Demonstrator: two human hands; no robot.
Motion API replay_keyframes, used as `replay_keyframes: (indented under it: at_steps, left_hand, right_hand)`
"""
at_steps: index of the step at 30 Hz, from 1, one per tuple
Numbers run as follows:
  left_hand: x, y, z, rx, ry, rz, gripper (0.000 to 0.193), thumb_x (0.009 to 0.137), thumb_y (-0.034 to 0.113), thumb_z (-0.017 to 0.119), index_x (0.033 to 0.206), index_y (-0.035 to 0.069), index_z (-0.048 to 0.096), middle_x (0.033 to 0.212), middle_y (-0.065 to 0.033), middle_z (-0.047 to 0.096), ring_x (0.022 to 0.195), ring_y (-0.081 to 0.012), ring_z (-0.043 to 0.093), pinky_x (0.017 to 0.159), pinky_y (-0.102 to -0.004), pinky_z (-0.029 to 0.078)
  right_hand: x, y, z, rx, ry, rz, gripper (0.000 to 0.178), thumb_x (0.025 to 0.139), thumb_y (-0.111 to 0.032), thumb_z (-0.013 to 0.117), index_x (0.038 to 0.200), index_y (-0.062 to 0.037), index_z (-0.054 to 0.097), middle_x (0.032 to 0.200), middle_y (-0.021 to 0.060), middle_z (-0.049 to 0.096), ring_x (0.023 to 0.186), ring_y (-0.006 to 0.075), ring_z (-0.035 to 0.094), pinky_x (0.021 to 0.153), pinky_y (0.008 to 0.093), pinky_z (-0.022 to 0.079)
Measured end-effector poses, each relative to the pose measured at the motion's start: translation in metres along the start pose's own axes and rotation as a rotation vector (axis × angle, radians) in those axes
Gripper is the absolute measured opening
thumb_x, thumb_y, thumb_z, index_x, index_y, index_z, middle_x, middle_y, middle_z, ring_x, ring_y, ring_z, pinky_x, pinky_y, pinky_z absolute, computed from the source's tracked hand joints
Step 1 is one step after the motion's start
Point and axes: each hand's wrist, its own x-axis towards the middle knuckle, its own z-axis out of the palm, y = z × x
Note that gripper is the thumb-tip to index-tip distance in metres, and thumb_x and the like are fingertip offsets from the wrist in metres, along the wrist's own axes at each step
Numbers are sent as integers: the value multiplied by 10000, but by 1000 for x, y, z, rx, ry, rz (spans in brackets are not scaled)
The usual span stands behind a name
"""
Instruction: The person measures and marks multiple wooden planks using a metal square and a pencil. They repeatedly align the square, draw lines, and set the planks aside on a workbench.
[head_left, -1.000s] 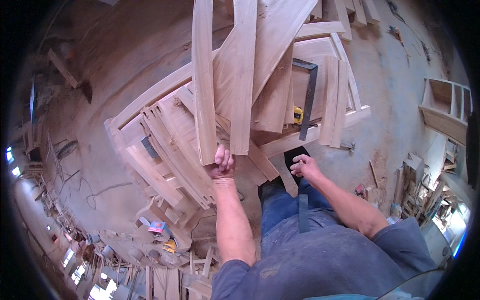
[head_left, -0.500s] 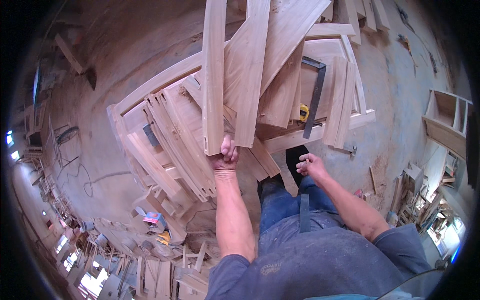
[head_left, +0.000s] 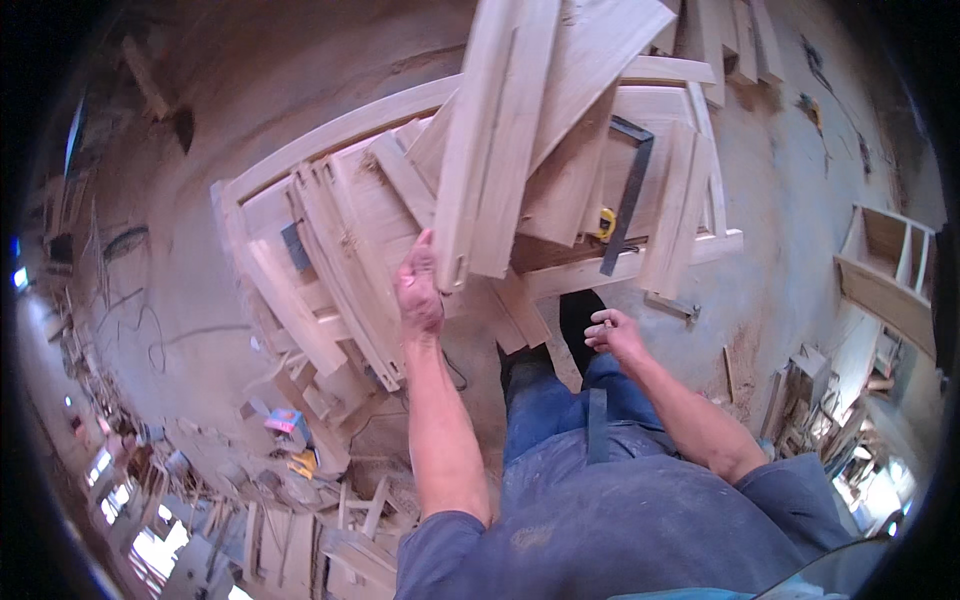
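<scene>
My left hand point(head_left: 420, 290) is at the near end of a long pale wooden plank point(head_left: 475, 160), its fingers along the left edge and partly hidden by the wood. A slot is cut near that end. Right beside it lies a second plank point(head_left: 520, 150), both on top of a pile of boards. Over my thigh, my right hand point(head_left: 617, 336) is closed with curled fingers; whatever it pinches, if anything, is too small to make out. A dark metal square point(head_left: 628, 200) and a yellow tape measure point(head_left: 606, 224) lie to the right of the pile.
Beneath the pile is a framed wooden panel point(head_left: 340, 134). Slotted strips point(head_left: 345, 270) lie on its left, two short pieces point(head_left: 672, 215) on its right. A hammer-like tool point(head_left: 672, 306) is near its right corner. An open wooden box point(head_left: 885, 270) stands far right.
The plank at my left hand has shifted right against its neighbour and turned, showing its slotted face. My left hand moved from under its end to its left edge. My right hand stays closed.
</scene>
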Motion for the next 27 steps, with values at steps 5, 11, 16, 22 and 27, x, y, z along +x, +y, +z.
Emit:
replay_keyframes:
  at_steps: [5,11,16,22,27]
  left_hand:
    - [-8,33,9,551,-163,168,440,1062,252,615,1387,-44,628,1355,-199,692,1268,-244,647,1085,-328,477]
    - [-10,29,13,450,-208,105,450,1062,274,633,1403,-20,626,1388,-187,674,1296,-225,619,1101,-322,457]
    - [-54,-30,-12,290,211,134,409,1034,284,686,1315,-14,679,1163,-114,736,1084,-205,664,977,-326,513]
    - [-142,-99,-77,-508,1150,-686,412,984,195,694,1354,49,587,1237,-91,557,943,-217,559,863,-377,464]
    - [-148,-162,-143,-1081,745,-365,372,1029,169,624,1368,31,558,1410,-175,537,1277,-363,577,1077,-517,458]
  right_hand:
    - [1,6,1,-39,-27,4,370,930,-58,650,1296,-31,597,1040,119,727,863,206,727,741,322,565]
    - [2,13,3,-110,-59,10,383,949,-87,650,1320,-23,582,1061,127,731,909,220,723,788,337,560]
    - [-3,5,23,-152,-92,2,342,967,-19,603,1306,-14,562,1037,129,714,879,216,707,727,306,555]
    - [-13,-12,58,-280,-88,-15,402,945,-102,682,1324,-1,593,1097,126,726,926,220,723,787,323,558]
    - [-19,-15,73,-285,-134,-22,358,958,-73,641,1307,-5,602,1082,131,731,917,214,721,778,321,557]
